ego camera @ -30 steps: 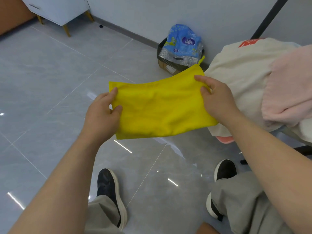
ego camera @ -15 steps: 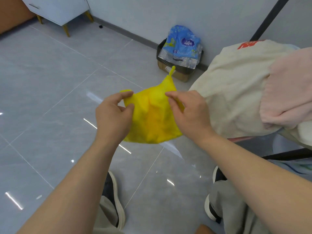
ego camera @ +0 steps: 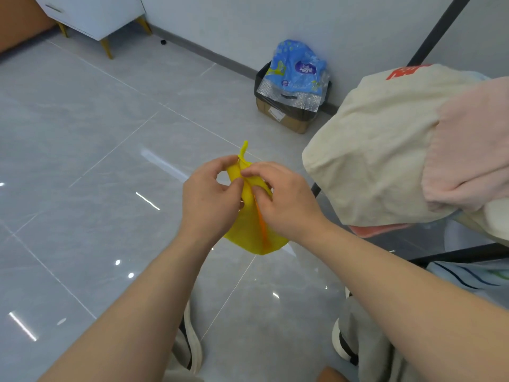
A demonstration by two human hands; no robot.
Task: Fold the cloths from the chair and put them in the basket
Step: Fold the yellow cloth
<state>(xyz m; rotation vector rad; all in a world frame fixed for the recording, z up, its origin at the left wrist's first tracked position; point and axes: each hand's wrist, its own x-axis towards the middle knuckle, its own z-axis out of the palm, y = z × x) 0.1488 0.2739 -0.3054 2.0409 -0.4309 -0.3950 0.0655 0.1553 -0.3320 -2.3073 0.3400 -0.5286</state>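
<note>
A yellow cloth (ego camera: 249, 232) hangs folded in half in front of me, its small loop sticking up at the top. My left hand (ego camera: 210, 195) and my right hand (ego camera: 283, 201) are close together and both pinch its upper edges. Most of the cloth is hidden behind my hands; only its lower corner shows below them. To the right, a cream cloth (ego camera: 380, 150) and a pink cloth (ego camera: 473, 150) lie heaped on the chair. A basket is not in sight.
A cardboard box (ego camera: 283, 117) with a blue plastic pack (ego camera: 297, 70) stands by the wall. A white cabinet (ego camera: 93, 15) on gold legs is at the far left. A black pole (ego camera: 438, 26) rises behind the chair. My shoes rest on the grey tiled floor (ego camera: 96, 161).
My hands have come together, bringing the two ends of the spread yellow cloth against each other so it now hangs doubled over.
</note>
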